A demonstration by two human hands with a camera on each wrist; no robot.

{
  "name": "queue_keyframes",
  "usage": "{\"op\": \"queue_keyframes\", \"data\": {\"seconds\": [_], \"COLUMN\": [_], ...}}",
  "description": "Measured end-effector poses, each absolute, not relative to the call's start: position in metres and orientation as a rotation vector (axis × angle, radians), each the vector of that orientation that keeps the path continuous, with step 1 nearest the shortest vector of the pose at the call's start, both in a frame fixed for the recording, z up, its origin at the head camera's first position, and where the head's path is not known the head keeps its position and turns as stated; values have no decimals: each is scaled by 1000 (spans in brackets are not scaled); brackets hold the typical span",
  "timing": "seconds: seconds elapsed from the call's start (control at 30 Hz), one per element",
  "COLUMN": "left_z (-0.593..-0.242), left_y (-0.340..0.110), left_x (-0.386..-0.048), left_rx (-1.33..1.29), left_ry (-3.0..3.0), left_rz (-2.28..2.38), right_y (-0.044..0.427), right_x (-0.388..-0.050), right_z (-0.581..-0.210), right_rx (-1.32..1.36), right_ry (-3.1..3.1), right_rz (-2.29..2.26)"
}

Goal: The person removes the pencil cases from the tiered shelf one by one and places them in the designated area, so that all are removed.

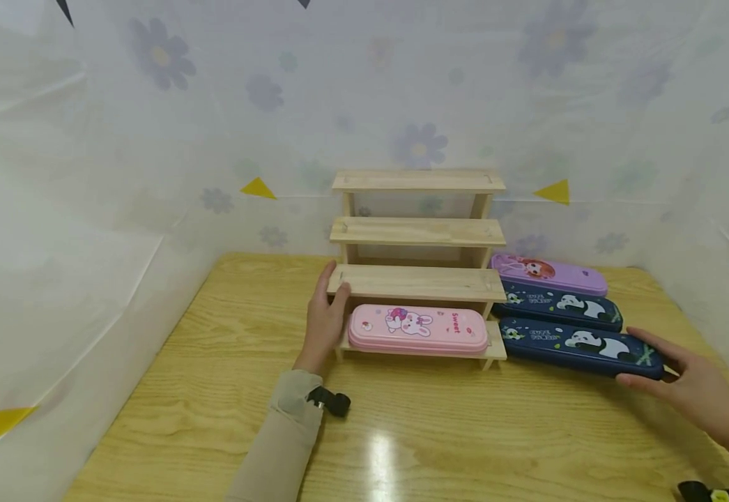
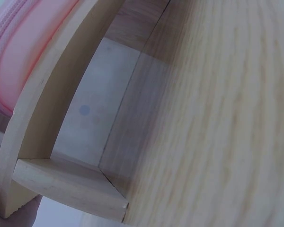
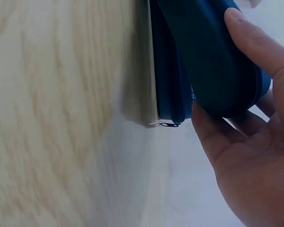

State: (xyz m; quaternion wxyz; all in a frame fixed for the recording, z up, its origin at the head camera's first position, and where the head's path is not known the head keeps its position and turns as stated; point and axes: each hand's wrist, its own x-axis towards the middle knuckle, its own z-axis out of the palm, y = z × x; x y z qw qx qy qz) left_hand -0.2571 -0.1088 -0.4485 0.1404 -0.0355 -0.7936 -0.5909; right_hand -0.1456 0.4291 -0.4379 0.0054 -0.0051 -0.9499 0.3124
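Observation:
My left hand (image 1: 324, 322) grips the left end of a tiered wooden display rack (image 1: 411, 282), thumb at the front of a shelf. A pink pencil case (image 1: 417, 328) with a rabbit and the word "Sweet" lies on the rack's lowest shelf. With my right hand (image 1: 700, 387) I hold the right end of a navy panda pencil case (image 1: 580, 346), its left end close to the rack. The right wrist view shows thumb and fingers around this navy case (image 3: 217, 61), raised off the table. Only part of the left hand (image 2: 19, 215) shows in the left wrist view.
Behind the held case lie another navy panda pencil case (image 1: 562, 307) and a purple one (image 1: 553, 274) with a cartoon girl, right of the rack. A wood-grain table (image 1: 214, 390) carries everything. White flowered sheeting (image 1: 264, 125) encloses the back and sides.

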Motion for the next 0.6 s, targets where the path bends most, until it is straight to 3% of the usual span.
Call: {"op": "queue_keyframes", "data": {"seconds": [0.6], "left_z": [-446], "left_y": [-109], "left_x": [-255], "left_rx": [-90], "left_ry": [-2292], "left_rz": [-1718], "right_y": [421], "right_x": [-154], "right_z": [-453], "right_rx": [192], "right_ry": [-2982], "right_rz": [991]}}
